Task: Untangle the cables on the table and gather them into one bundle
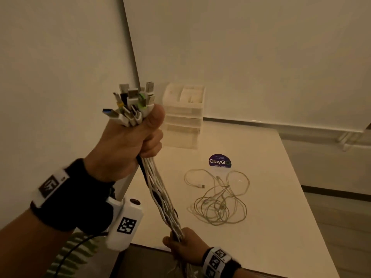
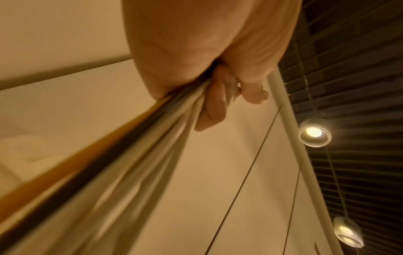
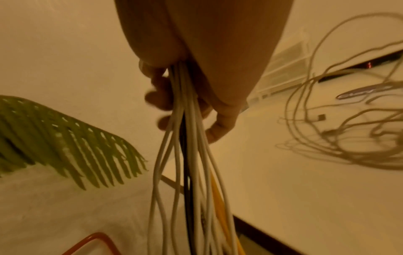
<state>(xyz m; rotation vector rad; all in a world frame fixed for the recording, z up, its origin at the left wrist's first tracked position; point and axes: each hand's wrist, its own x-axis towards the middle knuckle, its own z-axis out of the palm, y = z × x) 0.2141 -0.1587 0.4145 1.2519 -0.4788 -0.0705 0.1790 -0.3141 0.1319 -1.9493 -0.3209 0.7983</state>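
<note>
My left hand [image 1: 130,145] is raised high and grips a thick cable bundle [image 1: 160,193] just below its plugs [image 1: 133,105], which fan out above the fist. The bundle is mostly white, with a black and a yellow cable in it. It runs down to my right hand [image 1: 181,244], which grips it near the table's front edge. In the right wrist view the cable bundle [image 3: 189,155] hangs down past the fingers [image 3: 220,127]. In the left wrist view the cable bundle [image 2: 122,155] streams away from the fingers [image 2: 213,107]. A tangled pile of white cables [image 1: 219,199] lies on the white table [image 1: 271,227].
A clear plastic drawer organizer [image 1: 183,115] stands at the table's back left. A round purple sticker [image 1: 219,161] lies just behind the loose pile. A green palm leaf [image 3: 65,143] hangs left of the table, below my left arm. White walls enclose the back and left.
</note>
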